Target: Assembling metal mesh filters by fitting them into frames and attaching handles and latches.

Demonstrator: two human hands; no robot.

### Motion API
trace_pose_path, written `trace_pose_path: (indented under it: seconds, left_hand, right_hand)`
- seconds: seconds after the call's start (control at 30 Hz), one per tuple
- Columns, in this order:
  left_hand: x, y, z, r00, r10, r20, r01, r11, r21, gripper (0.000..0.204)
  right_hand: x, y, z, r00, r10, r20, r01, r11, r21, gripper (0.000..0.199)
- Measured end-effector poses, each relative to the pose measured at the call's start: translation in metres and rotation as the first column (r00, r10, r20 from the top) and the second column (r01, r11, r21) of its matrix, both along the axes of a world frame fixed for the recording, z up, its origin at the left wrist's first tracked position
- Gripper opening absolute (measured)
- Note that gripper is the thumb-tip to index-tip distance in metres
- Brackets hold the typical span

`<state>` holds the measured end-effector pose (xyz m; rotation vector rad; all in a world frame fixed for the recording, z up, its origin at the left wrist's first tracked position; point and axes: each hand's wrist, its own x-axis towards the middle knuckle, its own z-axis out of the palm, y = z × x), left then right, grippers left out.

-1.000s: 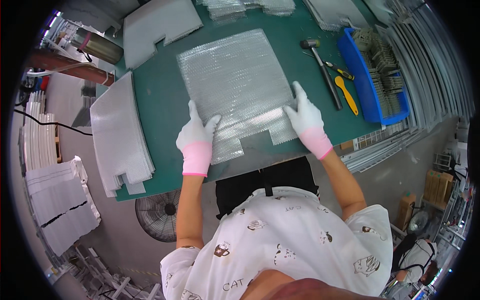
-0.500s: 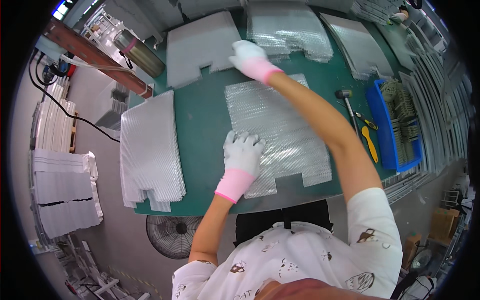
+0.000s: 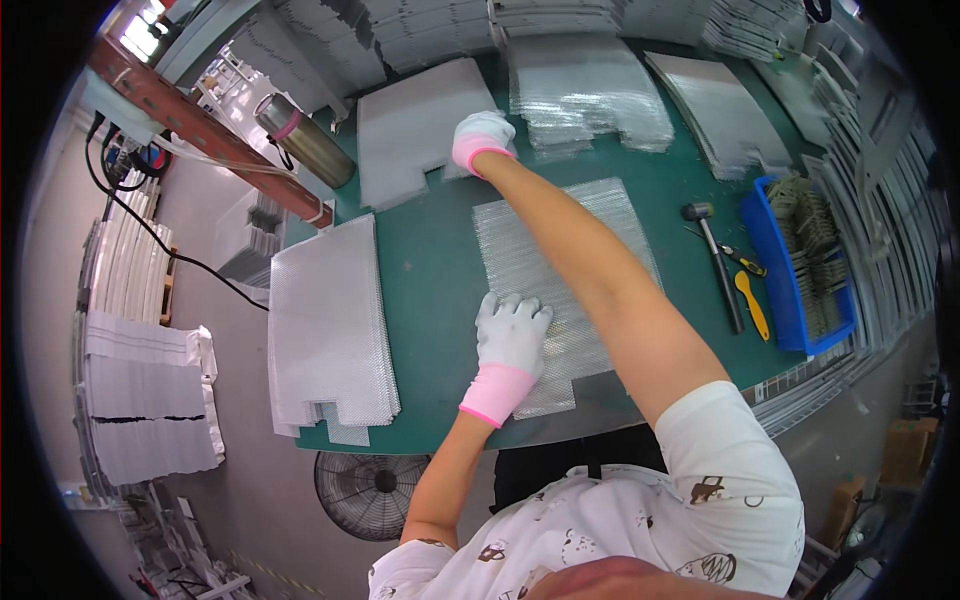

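My left hand (image 3: pixel 513 340), in a white glove with a pink cuff, lies palm down with fingers stretched out on the left edge of a translucent, finely patterned sheet (image 3: pixel 570 240). That sheet has notched edges and lies flat before me, partly covered by my right forearm. My right hand (image 3: pixel 483 140), gloved alike, is at the right edge of a stack of grey translucent sheets (image 3: pixel 415 120) at the back. Its fingers are curled down there, and what they hold, if anything, is hidden.
Notched sheets lie stacked at the left (image 3: pixel 325 310), back middle (image 3: pixel 590 85) and back right (image 3: pixel 715 110). Rightward are a hammer (image 3: pixel 715 265), a yellow-handled tool (image 3: pixel 748 263), a yellow scraper (image 3: pixel 752 305) and a blue bin (image 3: pixel 790 300) of small parts. A steel flask (image 3: pixel 310 145) stands back left.
My right hand has drawn nearer along the back stack's right edge, and its fingers have curled. My left hand stays on the sheet. The whole view has shifted slightly.
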<state>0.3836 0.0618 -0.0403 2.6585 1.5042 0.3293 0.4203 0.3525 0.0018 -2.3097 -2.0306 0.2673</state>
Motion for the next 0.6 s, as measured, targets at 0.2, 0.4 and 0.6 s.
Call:
trace_pose_path:
  seconds: [0.2, 0.4, 0.6]
  left_hand:
    - [0.0, -0.001, -0.001, 1.0, 0.009, -0.002, -0.009, 1.0, 0.025, 0.025]
    - [-0.003, 0.0, 0.0, 1.0, 0.004, -0.008, -0.004, 1.0, 0.01, 0.025]
    - [0.003, 0.001, 0.004, 1.0, -0.003, 0.004, 0.003, 1.0, -0.016, 0.027]
  right_hand:
    - [-0.005, 0.004, -0.002, 1.0, 0.012, -0.009, -0.012, 1.0, -0.014, 0.027]
    - [0.006, 0.023, -0.011, 0.972, -0.117, -0.203, 0.096, 0.989, -0.11, 0.028]
    - [0.011, 0.045, 0.006, 0.833, 0.016, -0.553, 0.108, 0.976, 0.191, 0.034]
